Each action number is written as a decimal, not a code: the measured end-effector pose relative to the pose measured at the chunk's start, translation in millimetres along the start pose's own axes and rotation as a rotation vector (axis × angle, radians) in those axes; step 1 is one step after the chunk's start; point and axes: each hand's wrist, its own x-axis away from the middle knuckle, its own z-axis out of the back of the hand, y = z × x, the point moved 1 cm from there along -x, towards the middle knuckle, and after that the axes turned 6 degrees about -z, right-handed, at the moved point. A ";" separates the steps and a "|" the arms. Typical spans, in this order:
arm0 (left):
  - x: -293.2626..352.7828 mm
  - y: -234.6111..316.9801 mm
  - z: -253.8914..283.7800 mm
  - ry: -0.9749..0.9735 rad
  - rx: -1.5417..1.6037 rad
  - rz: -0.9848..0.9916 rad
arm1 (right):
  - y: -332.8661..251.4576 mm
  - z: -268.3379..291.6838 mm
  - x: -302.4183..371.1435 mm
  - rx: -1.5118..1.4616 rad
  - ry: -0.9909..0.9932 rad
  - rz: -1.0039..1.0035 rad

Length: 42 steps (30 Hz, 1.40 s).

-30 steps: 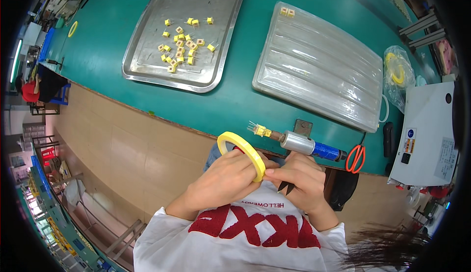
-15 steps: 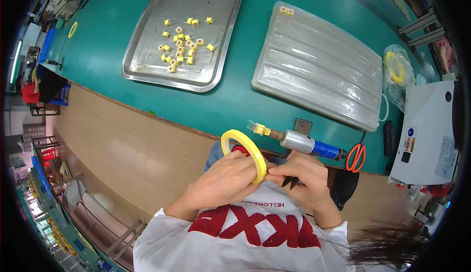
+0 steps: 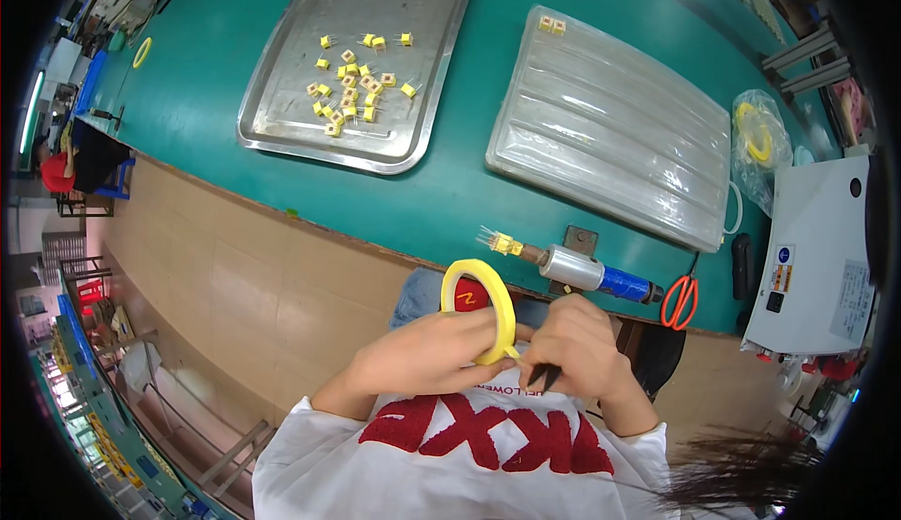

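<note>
My left hand [image 3: 432, 351] is closed on a roll of yellow tape [image 3: 504, 313], which stands upright above its fingers. A short end of the tape sticks out at the roll's lower right, close to the right fingertips. My right hand [image 3: 584, 346] is closed, with two black pointed tips [image 3: 542, 377], like those of tweezers, jutting from under its fingers. Just beyond the hands, a silver and blue cylindrical tool [image 3: 574, 269] is fixed at the bench edge. On its tip sits a small yellow-wrapped coil part [image 3: 504, 243] with thin metal pins.
A metal tray [image 3: 394, 149] holds several yellow coil parts. To its right lies a clear-covered ribbed tray [image 3: 610, 135] with two parts on its far corner. Orange-handled scissors [image 3: 679, 302] lie at the bench edge, near a white box [image 3: 812, 257] and a bagged yellow roll [image 3: 754, 135].
The tape roll has risen and shifted slightly right with my left hand. My right hand has turned a little, its black tips now lower, and a short tape end shows between the hands.
</note>
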 end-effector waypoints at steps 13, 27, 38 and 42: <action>3.8 -1.3 1.6 0.061 0.144 0.001 | -6.9 -2.3 -9.2 0.032 0.030 -0.142; 8.8 -8.1 5.7 0.078 -0.086 -0.115 | -20.4 0.5 -17.3 0.106 -0.080 -0.162; -3.2 -6.5 19.4 0.326 0.518 0.150 | -39.6 36.0 -103.6 0.239 -0.134 -0.298; -5.1 -7.0 18.9 0.360 0.629 0.241 | -20.3 45.1 -121.8 0.075 -0.312 -0.600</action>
